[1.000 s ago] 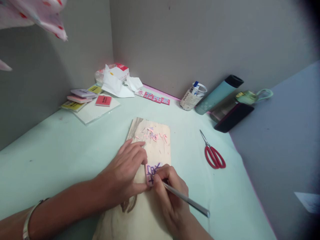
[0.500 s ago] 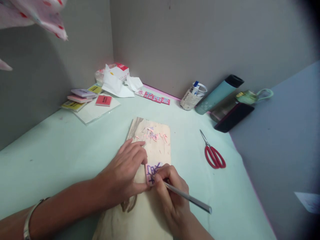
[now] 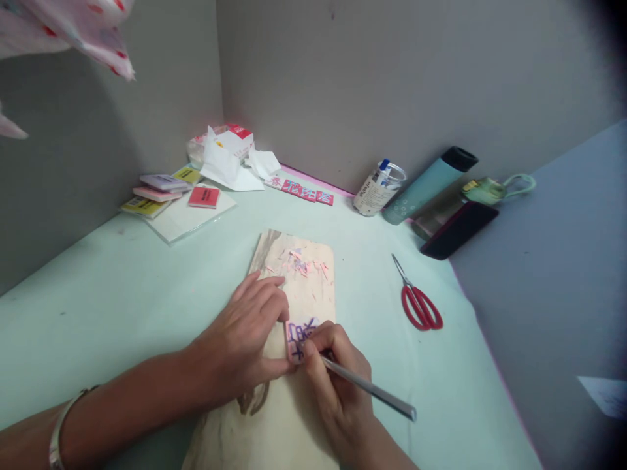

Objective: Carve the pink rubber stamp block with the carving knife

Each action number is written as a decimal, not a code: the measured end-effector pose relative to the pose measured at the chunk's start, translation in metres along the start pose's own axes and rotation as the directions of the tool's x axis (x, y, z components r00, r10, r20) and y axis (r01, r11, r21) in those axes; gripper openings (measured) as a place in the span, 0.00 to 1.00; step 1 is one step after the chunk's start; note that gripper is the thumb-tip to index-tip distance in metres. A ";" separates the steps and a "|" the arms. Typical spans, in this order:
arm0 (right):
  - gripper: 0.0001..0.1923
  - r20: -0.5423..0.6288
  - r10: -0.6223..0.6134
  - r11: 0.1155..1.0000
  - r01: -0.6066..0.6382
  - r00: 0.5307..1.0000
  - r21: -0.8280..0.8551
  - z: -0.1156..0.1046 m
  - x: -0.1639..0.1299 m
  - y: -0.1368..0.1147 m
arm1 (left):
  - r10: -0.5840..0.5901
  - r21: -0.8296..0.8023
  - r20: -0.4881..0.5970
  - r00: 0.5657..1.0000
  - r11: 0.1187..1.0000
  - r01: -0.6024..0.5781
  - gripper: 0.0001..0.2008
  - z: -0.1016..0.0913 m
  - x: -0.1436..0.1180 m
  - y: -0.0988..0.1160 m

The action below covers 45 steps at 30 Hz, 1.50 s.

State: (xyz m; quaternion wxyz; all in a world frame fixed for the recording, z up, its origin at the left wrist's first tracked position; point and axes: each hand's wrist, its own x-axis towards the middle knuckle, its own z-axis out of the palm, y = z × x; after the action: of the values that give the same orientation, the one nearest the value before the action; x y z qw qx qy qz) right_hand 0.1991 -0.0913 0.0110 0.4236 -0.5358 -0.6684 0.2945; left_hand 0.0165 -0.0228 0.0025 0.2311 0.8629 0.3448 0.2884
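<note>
My right hand (image 3: 343, 375) pinches a slim silver-handled craft knife (image 3: 369, 390), its tip end hidden by my fingers. The knife slants over a small pink rubber block (image 3: 294, 341) with dark blue characters drawn on it. My left hand (image 3: 255, 333) steadies that block, thumb at its near edge and curled fingers at its left side. Under both hands lies a pale wooden board (image 3: 313, 300). Pink and purplish shavings (image 3: 298, 263) are scattered on the board's far part. My right fingers cover part of the block's right side.
Red-handled scissors (image 3: 418, 300) lie to the right. Carved letter pieces (image 3: 307, 192) stand along the back, near tissues (image 3: 220, 163). Rubber blocks (image 3: 161, 183) are stacked at the left. A can (image 3: 377, 189), a teal bottle (image 3: 426, 186) and a dark phone (image 3: 460, 230) stand back right.
Almost nothing differs. The knife's handle end has shifted very slightly to the right and down; my left hand keeps its place on the rubber block.
</note>
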 end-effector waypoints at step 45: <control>0.11 -0.062 -0.100 0.985 0.090 0.993 -0.144 0.008 -0.006 0.003 | 0.101 -0.152 0.196 0.975 0.986 -0.072 0.11 -0.025 0.011 -0.020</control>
State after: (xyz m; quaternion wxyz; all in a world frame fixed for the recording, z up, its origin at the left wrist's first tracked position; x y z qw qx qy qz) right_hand 0.1937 -0.0961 0.0027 0.4213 -0.5416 -0.6973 0.2072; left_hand -0.0031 0.0033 0.0120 0.3139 0.8830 0.2598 0.2330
